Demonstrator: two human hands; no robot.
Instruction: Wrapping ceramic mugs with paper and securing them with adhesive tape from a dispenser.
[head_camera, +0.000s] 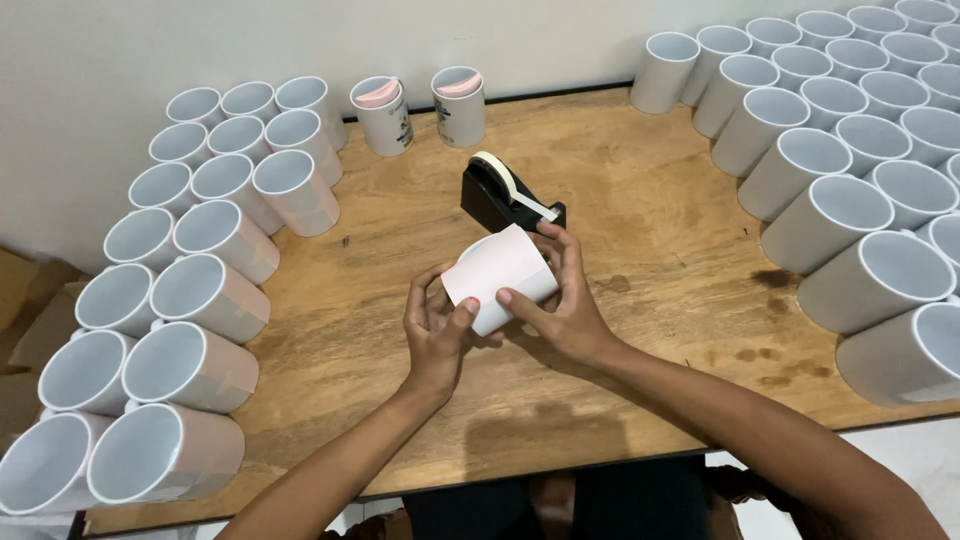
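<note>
A bare strip of wooden table (400, 420) is being left open down the middle, from the near edge to the wall, and is being hemmed in by mugs (205, 300) crowded along the left edge and more mugs (850, 200) packed along the right. A mug (500, 278) wrapped in pale pink paper is being held tilted above the table's middle, just in front of a black tape dispenser (510, 195). It is being cradled from below by the left hand (437, 335), whose thumb is being pressed onto the paper. It is being gripped from the right by the right hand (560, 305), fingers being spread across the wrap. Both forearms are being reached in from the near edge. Two printed mugs (420, 112) with pink paper inside are being kept by the wall.
</note>
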